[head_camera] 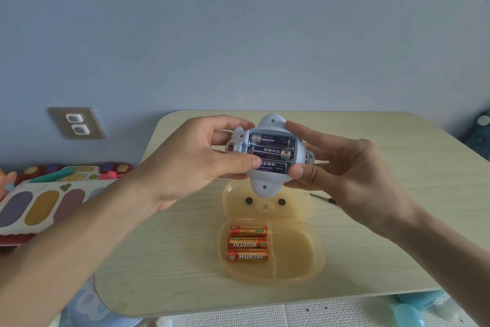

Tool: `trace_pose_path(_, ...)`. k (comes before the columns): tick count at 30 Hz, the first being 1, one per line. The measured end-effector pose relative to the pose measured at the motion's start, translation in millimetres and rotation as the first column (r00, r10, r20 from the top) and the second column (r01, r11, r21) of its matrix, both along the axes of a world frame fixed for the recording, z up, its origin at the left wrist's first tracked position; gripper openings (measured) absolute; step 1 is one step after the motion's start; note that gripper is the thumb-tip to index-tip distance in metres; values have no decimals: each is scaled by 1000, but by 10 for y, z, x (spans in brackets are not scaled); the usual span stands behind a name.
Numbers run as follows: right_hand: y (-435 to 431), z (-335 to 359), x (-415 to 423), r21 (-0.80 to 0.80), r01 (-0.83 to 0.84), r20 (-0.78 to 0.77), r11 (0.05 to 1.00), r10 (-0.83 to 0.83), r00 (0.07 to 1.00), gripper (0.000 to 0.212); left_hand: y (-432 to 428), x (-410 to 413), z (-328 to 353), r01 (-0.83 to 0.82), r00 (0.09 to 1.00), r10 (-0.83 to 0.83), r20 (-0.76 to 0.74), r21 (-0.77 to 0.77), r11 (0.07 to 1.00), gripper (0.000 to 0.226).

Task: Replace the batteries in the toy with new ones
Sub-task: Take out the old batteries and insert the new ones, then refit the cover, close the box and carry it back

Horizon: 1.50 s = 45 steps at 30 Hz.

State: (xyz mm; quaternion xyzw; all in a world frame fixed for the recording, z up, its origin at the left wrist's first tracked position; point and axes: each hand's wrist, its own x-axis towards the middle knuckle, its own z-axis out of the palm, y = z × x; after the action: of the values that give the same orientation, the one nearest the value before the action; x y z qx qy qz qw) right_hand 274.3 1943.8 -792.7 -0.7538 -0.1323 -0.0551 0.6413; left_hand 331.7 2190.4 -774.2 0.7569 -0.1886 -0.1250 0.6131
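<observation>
Wood-grain table [384, 194]: amber bear box [316, 247] held three orange batteries [248, 243]. White toy [265, 184], three dark cells [270, 153] inside, was gripped by left hand [193, 159] and right hand [352, 165].

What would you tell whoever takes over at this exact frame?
The left hand grips the toy on its left side, thumb on the lowest of the three dark old batteries.
The right hand grips its right side.
The toy is held above the table, compartment open.
Three orange new batteries lie in the left compartment of the open bear box.
Done: cover off.
Left: pull the old three, fit the new three, close up.
</observation>
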Motion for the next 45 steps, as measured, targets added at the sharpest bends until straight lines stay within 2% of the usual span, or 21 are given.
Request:
trace_pose_path(3,-8,-33,-6,-9,-18,-22,1000,17,1000,65,-64,-54,-86,-91,995,90,38,7,996,42)
trace_pose_path(5,-5,-24,-10,7,-32,-29,999,32,999,64,-67,-66,-100,-93,993,94,74,-17,995,43)
trace_pose_path(10,-62,110,33,97,-65,-56,993,71,996,68,76,67,1,161,986,-154,62,-120,980,71)
trace_pose_path(12,-84,189,50,43,-59,-78,997,62,995,67,90,137,-8,155,984,-142,107,-130,979,72)
trace_pose_path(14,-168,282,79,-106,6,-84,994,-15,996,66,85,213,-26,129,989,-113,97,-179,975,70)
trace_pose_path(16,-395,348,161,-378,177,-40,909,-207,978,56,106,333,-68,99,994,-85,74,-210,973,69)
trace_pose_path(18,-699,341,239,-643,336,53,688,-398,916,44,147,452,-137,67,995,-54,80,-176,982,67)
trace_pose_path(20,-959,238,284,-784,357,76,507,-494,866,45,168,531,-245,47,995,-35,91,-132,990,67)
trace_pose_path(22,-1074,110,290,-851,280,12,444,-517,856,57,151,562,-342,35,995,-26,98,-99,995,67)
trace_pose_path(24,-1090,10,289,-878,220,-21,425,-495,869,71,128,587,-403,41,994,-33,108,-79,996,66)
trace_pose_path(31,-1035,-47,365,-834,236,-1,499,-430,903,58,124,631,-464,58,993,-52,109,-51,997,68)
trace_pose_path(34,-931,30,435,-697,312,50,645,-390,920,62,123,649,-484,66,992,-61,110,-40,997,72)
trace_pose_path(38,-500,135,524,-465,250,150,849,-203,968,56,134,703,-515,52,996,-47,70,-74,996,70)
trace_pose_path(41,-187,174,605,-341,181,197,922,-118,973,55,123,761,-559,23,999,-20,44,-80,997,60)
trace_pose_path(45,62,148,730,-269,111,193,957,-59,979,60,112,800,-652,5,1000,-3,18,-76,997,55)
